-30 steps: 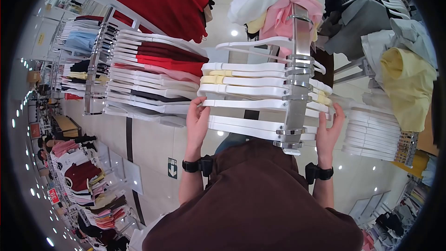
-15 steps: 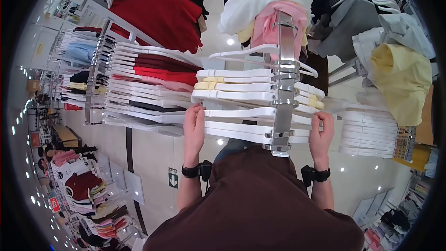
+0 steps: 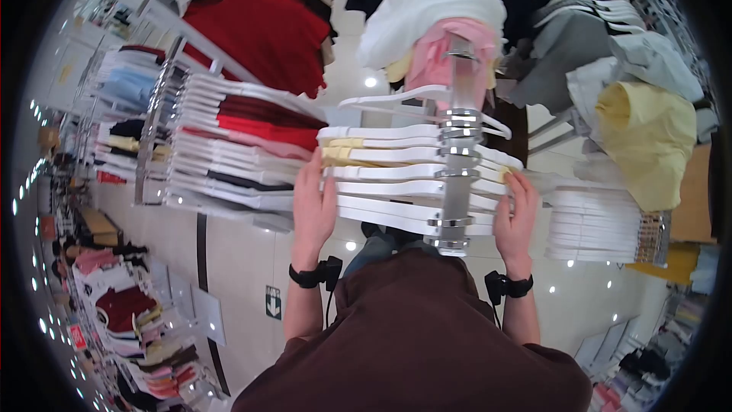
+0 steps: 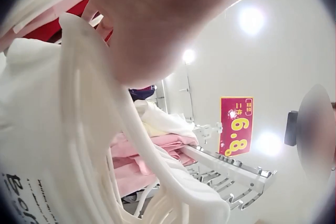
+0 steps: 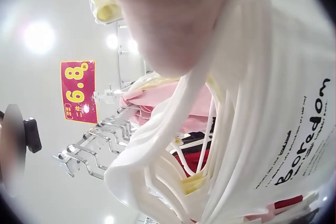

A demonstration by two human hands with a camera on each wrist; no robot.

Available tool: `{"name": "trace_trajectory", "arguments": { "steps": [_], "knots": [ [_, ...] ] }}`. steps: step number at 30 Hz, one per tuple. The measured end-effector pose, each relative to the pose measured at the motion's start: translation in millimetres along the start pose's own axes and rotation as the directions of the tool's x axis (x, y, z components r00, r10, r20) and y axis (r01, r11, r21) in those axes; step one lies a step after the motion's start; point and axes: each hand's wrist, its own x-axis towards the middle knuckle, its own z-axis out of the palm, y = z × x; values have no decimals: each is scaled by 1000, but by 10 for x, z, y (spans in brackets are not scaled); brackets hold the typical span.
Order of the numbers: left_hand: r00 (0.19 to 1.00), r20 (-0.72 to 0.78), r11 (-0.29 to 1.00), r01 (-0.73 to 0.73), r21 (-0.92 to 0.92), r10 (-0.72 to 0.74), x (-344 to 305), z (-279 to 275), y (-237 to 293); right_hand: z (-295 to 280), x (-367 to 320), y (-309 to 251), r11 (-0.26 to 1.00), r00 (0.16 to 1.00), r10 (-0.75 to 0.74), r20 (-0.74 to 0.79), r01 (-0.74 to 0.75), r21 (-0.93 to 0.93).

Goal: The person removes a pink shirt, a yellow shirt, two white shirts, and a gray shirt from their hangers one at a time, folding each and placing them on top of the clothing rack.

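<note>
White hangers hang in a row on a metal rail before the person, a few with pale yellow cloth at their shoulders. My left hand lies along the left ends of these hangers, fingers extended toward the far ones and thumb nearer. At the right ends, my right hand touches the hangers with its fingers extended forward. Below the hangers hangs a white T-shirt with black lettering in the right wrist view. Each palm hides part of the hangers in its wrist view.
Pink and white garments are heaped over the rail's far part. To the left hangs a rack of red and white clothes; to the right are stacked white hangers and a yellow garment. A red price sign hangs behind.
Both hands have moved from curled fingers at the near hangers to extended fingers reaching toward farther ones. The hangers and rail have shifted slightly left in the head view.
</note>
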Motion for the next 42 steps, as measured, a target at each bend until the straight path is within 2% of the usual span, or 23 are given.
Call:
{"name": "trace_trajectory", "arguments": {
  "steps": [1,3,5,7,9,11,13,15,16,18,19,20,21,22,23,25,26,28,32,34,37,40,42],
  "knots": [
    [995,5,995,95,-34,-95,44,-41,181,-29,23,-26,1000,1000,10,-19,-11,-16],
    [997,-61,990,-40,132,49,141,-5,190,-41,137,-85,1000,1000,2,-23,-2,11],
    [994,-36,989,-103,103,107,288,5,243,-67,312,-78,998,997,-64,-41,63,-15],
    [985,-10,983,-170,70,171,401,31,293,-106,395,-39,998,991,48,122,-43,-47],
    [998,64,998,-14,53,10,490,58,292,-110,386,71,995,990,91,104,-85,-57],
    [997,75,999,3,35,-6,508,71,205,-85,379,176,991,987,126,96,-121,-60],
    [989,144,999,26,-42,-20,490,111,40,-79,333,274,870,894,373,250,-430,240],
    [983,181,999,-30,-34,35,474,152,-165,14,283,571,791,861,423,283,-503,349],
    [965,260,981,85,-173,-37,474,149,-204,28,283,673,697,827,456,330,-562,446],
    [908,393,899,286,-332,-144,508,110,-231,-15,308,808,627,787,461,411,-616,477],
    [907,396,900,285,-330,-142,523,58,-225,-31,314,826,557,743,451,495,-668,494],
    [868,468,901,328,-285,-168,548,-7,-213,-47,312,832,555,743,452,493,-667,497],
    [823,534,901,365,-236,-194,572,-49,-194,-96,342,742,471,686,491,537,-728,498],
    [824,534,903,361,-234,-191,569,-41,-216,-123,361,693,383,625,521,581,-780,495],
    [833,526,895,356,-269,-173,552,-16,-261,-120,357,709,381,628,520,579,-777,500],
    [843,517,890,343,-301,-150,564,-26,-210,-87,316,774,230,584,490,647,-803,550],
    [843,512,896,343,-280,-163,555,-36,-178,-50,290,814,228,586,489,646,-801,554],
    [845,505,903,343,-258,-176,562,-52,-93,41,237,910,47,615,411,673,-752,658],
    [892,438,951,223,-216,-110,607,33,-68,155,122,1111,-5,652,369,663,-712,703],
    [908,406,963,192,-191,-100,627,74,-72,192,53,1254,-98,691,291,662,-667,739],
    [913,400,966,167,-199,-75,621,87,-54,300,-15,1451,-127,744,206,636,-624,771],
    [908,405,962,196,-190,-105,657,104,-29,357,-10,1547,-70,714,304,631,-643,762],
    [919,392,987,100,-124,-43,693,114,-45,380,-5,1575,-63,734,286,616,-627,776]
  ]
}}
